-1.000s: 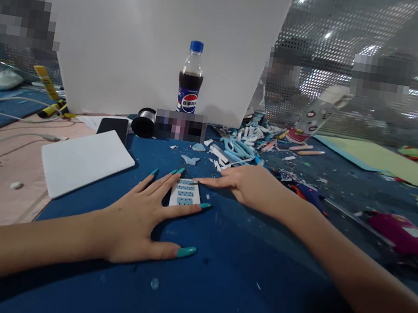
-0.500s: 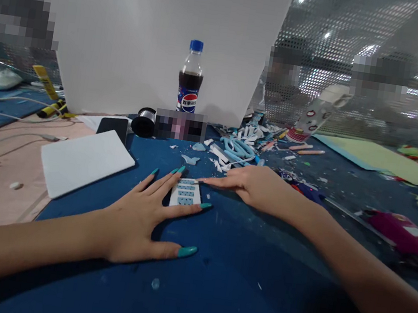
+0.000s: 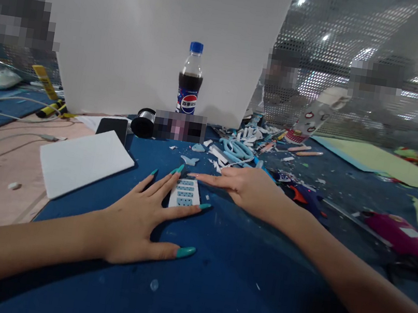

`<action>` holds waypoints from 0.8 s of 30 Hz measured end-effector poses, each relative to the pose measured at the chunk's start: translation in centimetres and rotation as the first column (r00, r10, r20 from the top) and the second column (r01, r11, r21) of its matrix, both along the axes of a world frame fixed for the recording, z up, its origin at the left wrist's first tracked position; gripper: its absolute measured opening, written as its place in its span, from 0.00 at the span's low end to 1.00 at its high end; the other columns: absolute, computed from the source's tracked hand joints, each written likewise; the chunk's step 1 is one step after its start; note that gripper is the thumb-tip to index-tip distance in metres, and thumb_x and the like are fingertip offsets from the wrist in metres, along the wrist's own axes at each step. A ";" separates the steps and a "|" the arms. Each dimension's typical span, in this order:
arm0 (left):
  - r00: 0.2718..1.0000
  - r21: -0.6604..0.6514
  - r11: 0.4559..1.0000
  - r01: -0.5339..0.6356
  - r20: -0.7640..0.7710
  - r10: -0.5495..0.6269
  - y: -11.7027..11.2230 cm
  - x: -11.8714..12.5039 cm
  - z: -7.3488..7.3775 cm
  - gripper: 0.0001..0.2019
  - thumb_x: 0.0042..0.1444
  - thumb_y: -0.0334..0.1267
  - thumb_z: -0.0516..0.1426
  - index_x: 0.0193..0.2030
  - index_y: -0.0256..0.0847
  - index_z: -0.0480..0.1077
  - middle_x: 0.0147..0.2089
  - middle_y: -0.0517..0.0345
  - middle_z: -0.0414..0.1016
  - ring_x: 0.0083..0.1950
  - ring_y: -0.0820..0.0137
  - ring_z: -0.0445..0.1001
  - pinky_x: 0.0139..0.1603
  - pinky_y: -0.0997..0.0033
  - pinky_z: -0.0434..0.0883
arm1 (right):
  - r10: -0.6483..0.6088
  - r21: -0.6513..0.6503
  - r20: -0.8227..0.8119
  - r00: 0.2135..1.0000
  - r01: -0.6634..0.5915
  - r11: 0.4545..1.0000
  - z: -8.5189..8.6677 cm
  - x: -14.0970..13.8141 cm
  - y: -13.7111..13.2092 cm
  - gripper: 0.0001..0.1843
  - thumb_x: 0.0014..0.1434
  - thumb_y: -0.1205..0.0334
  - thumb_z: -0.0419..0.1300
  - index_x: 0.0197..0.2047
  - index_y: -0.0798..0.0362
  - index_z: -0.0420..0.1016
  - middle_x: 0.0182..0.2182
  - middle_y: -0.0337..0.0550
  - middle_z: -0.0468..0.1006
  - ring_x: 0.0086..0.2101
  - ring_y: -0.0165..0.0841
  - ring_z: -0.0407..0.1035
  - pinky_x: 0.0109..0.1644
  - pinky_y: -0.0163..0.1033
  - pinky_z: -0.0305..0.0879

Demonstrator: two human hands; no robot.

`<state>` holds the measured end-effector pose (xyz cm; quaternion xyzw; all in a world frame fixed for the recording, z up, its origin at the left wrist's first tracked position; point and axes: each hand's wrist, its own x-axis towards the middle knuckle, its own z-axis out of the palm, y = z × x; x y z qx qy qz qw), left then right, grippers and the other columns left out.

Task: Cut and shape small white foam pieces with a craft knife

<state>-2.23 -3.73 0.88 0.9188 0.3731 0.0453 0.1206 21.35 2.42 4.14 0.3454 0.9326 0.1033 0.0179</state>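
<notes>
My left hand (image 3: 140, 219) lies flat and spread on the blue mat (image 3: 213, 283), its teal-nailed fingers framing a small white card (image 3: 185, 194) with rows of blue dots. The index finger rests along the card's near edge. My right hand (image 3: 244, 185) reaches in from the right with its index finger stretched out, the tip at the card's far edge. Neither hand holds anything.
A cola bottle (image 3: 190, 79) stands in front of a large white board (image 3: 156, 33). A white foam sheet (image 3: 82, 161), a phone (image 3: 113, 125) and a wire spool (image 3: 143, 122) lie left. Blue scissors (image 3: 237, 149), foam scraps and a magenta tool (image 3: 404, 240) lie right.
My right hand's index finger has slid a little to the left along the card's far edge. The left hand and the card have stayed put.
</notes>
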 end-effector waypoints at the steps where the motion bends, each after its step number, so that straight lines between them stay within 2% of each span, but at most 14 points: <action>1: 1.000 -0.001 1.000 -0.001 0.002 0.001 0.0 0.0 0.1 0.32 0.53 0.63 0.45 0.63 0.64 0.40 0.69 0.62 0.23 0.66 0.45 0.31 0.60 0.35 0.39 | 0.008 -0.006 0.005 1.000 -0.008 1.000 -0.1 -0.1 0.0 0.29 0.58 0.73 0.46 0.59 0.35 0.58 0.25 0.39 0.70 0.22 0.26 0.57 0.23 0.31 0.43; 6: 1.000 -0.016 1.000 -0.005 -0.008 0.005 -0.1 0.2 0.4 0.31 0.54 0.63 0.45 0.63 0.65 0.41 0.69 0.62 0.24 0.66 0.46 0.30 0.59 0.34 0.39 | 0.031 -0.045 0.008 0.999 -0.030 0.999 -0.4 -0.4 0.3 0.30 0.58 0.73 0.45 0.58 0.33 0.58 0.25 0.38 0.69 0.22 0.26 0.57 0.24 0.31 0.44; 14: 1.000 0.016 1.000 0.009 -0.002 -0.009 -0.1 -0.1 0.0 0.31 0.54 0.62 0.45 0.63 0.64 0.40 0.69 0.63 0.24 0.67 0.47 0.30 0.60 0.36 0.40 | 0.028 -0.088 -0.020 0.999 -0.029 0.996 -0.6 -0.5 0.5 0.29 0.58 0.73 0.46 0.57 0.33 0.61 0.27 0.39 0.71 0.26 0.27 0.61 0.25 0.31 0.46; 24: 1.000 0.010 1.000 0.004 -0.004 -0.004 0.0 -0.1 -0.2 0.32 0.54 0.63 0.45 0.63 0.63 0.41 0.68 0.62 0.24 0.67 0.47 0.30 0.60 0.37 0.39 | 0.025 -0.076 -0.005 1.000 -0.025 0.997 -0.5 -0.5 0.5 0.29 0.57 0.73 0.46 0.57 0.34 0.61 0.26 0.40 0.71 0.25 0.27 0.61 0.25 0.31 0.47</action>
